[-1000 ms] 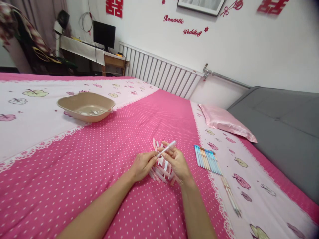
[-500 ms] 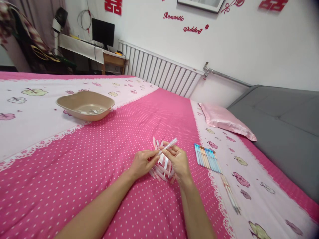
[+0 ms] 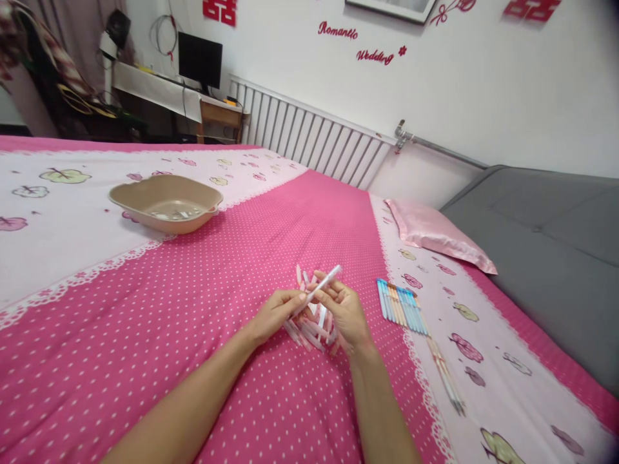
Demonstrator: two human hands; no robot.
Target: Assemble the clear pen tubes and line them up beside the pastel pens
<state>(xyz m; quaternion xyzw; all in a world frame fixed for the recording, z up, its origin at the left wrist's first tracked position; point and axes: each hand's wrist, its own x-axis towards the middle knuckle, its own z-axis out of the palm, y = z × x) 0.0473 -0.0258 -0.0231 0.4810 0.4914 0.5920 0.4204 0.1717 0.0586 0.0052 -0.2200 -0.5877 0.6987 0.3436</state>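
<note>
Left fingers and right fingers pinch one tube.

The bed (polka-dotted pink) bears a basin, pillow, pens, thin rods and pink sticks.

Gotta be a bedroom in somebody's home, going by the wide bed under a pink-and-white, dotted fabric cover. Tufted grey padded headboard along the bed's right end, shiny pale-pink satin pillow lying on top. Past the bed, flat red "Romantic Wedding" lettering on a white wall, plus a brown wooden desk with a flat black monitor.
</note>
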